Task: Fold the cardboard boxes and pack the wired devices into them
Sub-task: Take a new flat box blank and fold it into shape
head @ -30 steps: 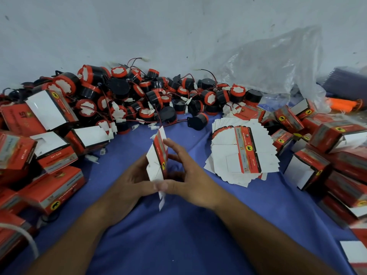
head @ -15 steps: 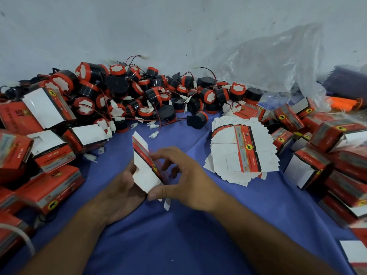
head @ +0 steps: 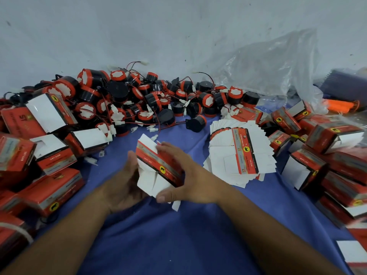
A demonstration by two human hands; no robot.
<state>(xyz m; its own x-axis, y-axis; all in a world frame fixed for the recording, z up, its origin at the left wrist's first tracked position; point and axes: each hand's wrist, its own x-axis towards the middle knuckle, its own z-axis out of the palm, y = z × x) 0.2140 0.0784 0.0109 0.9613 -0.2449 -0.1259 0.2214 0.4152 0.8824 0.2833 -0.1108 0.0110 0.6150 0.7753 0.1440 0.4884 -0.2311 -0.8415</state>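
Here, a half-folded cardboard box point(head: 158, 163) was held above the middle of the blue cloth point(head: 178, 235), caught between both hands and tilted, its red printed side facing up and its white flaps hanging open below. The left hand point(head: 123, 183) cupped it from underneath, thumb raised against the box's left end; its fingers were hidden behind the white flaps. The right hand point(head: 192, 179) curled round the other side, fingertips point(head: 168, 148) on the far top edge and its thumb pressed by the near flap.

Along the cloth's far edge lay a heap of wired devices point(head: 139, 100), and just right of the hands a fanned stack of flat blanks point(head: 238, 155). Made-up boxes crowded the left edge point(head: 49, 187) and right edge point(head: 305, 171), some cut off by the frame and blurred. A crumpled plastic bag point(head: 268, 64) sat at the far right corner.
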